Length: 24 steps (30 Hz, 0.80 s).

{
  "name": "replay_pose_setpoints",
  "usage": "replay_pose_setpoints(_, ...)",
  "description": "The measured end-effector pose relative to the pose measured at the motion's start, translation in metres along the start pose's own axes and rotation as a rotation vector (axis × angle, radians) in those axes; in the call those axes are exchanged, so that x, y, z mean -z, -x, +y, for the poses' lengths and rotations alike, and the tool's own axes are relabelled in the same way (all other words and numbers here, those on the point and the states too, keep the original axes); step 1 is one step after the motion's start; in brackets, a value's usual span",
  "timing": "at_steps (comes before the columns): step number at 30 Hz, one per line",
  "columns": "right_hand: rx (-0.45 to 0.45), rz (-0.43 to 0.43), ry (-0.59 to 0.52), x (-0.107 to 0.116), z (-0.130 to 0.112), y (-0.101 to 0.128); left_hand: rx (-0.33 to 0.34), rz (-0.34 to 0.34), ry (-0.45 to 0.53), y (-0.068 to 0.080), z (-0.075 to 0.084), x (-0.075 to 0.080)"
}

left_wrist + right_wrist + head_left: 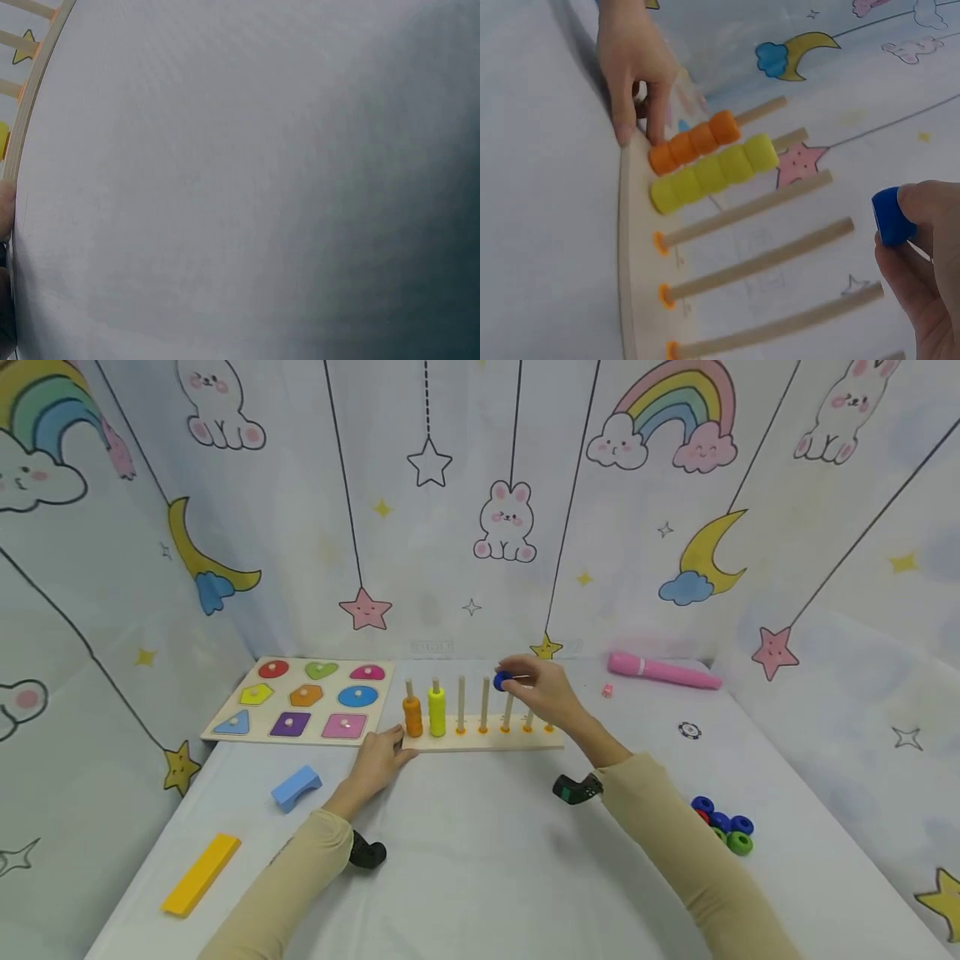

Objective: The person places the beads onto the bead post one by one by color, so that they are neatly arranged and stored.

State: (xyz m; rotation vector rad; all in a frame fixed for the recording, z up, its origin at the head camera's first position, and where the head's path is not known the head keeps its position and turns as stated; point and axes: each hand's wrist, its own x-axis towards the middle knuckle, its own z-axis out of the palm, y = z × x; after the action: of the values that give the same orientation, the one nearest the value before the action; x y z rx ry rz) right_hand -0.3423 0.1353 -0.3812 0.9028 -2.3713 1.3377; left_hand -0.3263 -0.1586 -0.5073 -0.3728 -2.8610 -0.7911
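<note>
The peg board [480, 742] lies mid-table with the shape puzzle [300, 702] just left of it; the wand [663, 672] lies behind to the right; loose rings [723, 827] lie nearer, right; two blocks [296, 787] lie nearer, left.

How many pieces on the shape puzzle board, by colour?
red piece: 1
green piece: 1
pink pieces: 2
yellow piece: 1
orange piece: 1
blue pieces: 2
purple piece: 1
Total: 9, all seated in the puzzle board.
</note>
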Motion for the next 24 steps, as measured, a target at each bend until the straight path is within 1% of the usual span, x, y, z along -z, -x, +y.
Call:
replay_pose_setpoints(3, -0.025, -0.012, 0.005, -0.019, 0.010, -0.019, 0.000, -0.006, -0.004, 0.001, 0.001, -0.002)
replay_pose_setpoints(6, -0.023, -0.035, 0.011, -0.033, 0.014, -0.033, 0.000, -0.005, -0.013, 0.001, 0.002, -0.002)
replay_pose_setpoints(11, -0.010, -0.074, 0.053, -0.048, 0.016, -0.045, -0.030, 0.020, -0.011, 0.002, 0.003, -0.001)
replay_pose_setpoints(14, -0.009, -0.087, 0.081, -0.052, 0.016, -0.049, -0.042, 0.021, -0.017, 0.002, 0.003, 0.001)
replay_pose_setpoints(19, -0.021, -0.109, 0.100, -0.053, 0.015, -0.051, -0.018, -0.001, -0.019, 0.001, 0.002, 0.002)
replay_pose_setpoints(21, -0.029, -0.104, 0.110, -0.052, 0.014, -0.051, -0.009, -0.007, -0.017, 0.001, 0.002, 0.002)
replay_pose_setpoints(24, -0.025, -0.073, 0.114, -0.050, 0.014, -0.048, -0.005, -0.008, -0.021, 0.000, 0.002, 0.002)
